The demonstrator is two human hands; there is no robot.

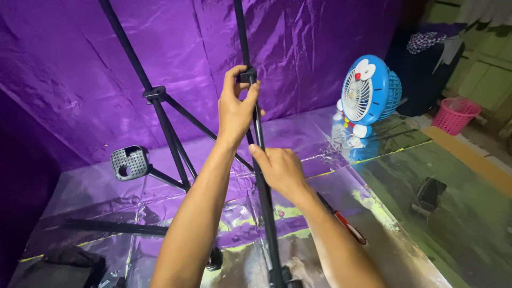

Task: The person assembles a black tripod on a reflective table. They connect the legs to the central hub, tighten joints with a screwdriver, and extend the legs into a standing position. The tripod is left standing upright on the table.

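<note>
A black tripod pole (265,202) rises upright in front of me, against a purple shiny backdrop. My left hand (237,104) grips it high up, fingers wrapped around a black clamp collar (247,74). Lower down, my right hand (280,168) closes on the same pole. A second black stand (160,114) with spread legs is to the left, and a perforated grey plate (129,162) sticks out from it.
A blue and white cartoon desk fan (369,93) stands at the back right on the clear plastic sheet (320,146) covering the table. A pink basket (454,114) sits far right. A small black object (428,196) lies on the green surface. A red-handled tool (346,226) lies under my right forearm.
</note>
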